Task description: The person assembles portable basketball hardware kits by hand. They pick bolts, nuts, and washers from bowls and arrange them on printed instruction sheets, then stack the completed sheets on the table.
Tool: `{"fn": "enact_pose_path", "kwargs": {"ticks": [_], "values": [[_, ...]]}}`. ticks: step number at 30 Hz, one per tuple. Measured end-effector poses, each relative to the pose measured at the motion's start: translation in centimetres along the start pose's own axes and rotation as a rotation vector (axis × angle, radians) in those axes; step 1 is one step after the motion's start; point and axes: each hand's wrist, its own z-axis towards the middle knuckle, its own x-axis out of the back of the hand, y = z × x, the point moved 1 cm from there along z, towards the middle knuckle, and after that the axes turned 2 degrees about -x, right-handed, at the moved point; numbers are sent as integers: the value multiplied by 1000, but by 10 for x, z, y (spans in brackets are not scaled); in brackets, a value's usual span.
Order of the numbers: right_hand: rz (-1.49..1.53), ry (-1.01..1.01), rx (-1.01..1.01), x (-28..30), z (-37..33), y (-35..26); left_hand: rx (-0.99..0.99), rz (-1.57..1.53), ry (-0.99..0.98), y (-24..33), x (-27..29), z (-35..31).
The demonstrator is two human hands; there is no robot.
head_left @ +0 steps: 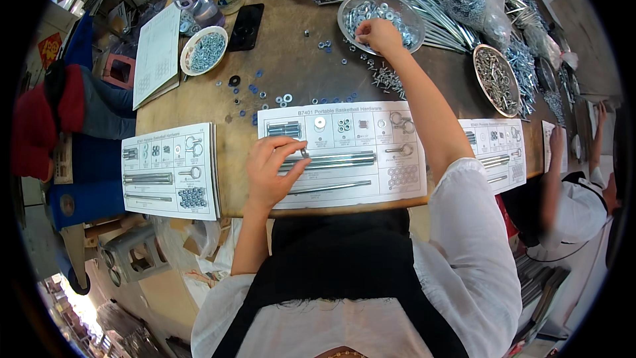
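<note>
My left hand [270, 171] is closed in a pinch over the left half of a printed hardware sheet [397, 189] at the table's near edge. Between its thumb and forefinger sits a small shiny metal piece [305, 152], too small to name for certain. My right arm stretches far forward. At its end my right hand [381, 36] dips over the near side of a metal bowl [416, 43] full of flat washers [371, 10]. Its fingers are bent and drawn together, and what they grip, if anything, is hidden.
Similar sheets lie left [212, 172] and right [520, 159]. Loose nuts and washers [283, 100] lie beyond the middle sheet. A white bowl [187, 66], a black phone [246, 26] and bottles stand far left. Threaded rods [430, 6] and a screw bowl [478, 69] lie right. People are at both sides.
</note>
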Motion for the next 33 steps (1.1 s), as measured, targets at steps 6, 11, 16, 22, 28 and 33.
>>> {"fn": "enact_pose_path", "kwargs": {"ticks": [6, 11, 16, 22, 28, 33], "values": [[-5, 197, -18, 15, -11, 1, -54, 16, 7, 6, -2, 11], [44, 447, 10, 38, -54, -21, 27, -36, -26, -2, -9, 0], [583, 271, 20, 30, -154, -93, 198, -73, 118, 14, -23, 6], [1051, -4, -133, 0, -236, -140, 184, -21, 202, 25, -47, 28], [1037, -17, -101, 1, -254, -127, 219, -101, 66, 25, -45, 27], [998, 63, -62, 5, -244, -112, 318, 201, -144, -2, -56, 14]]}}
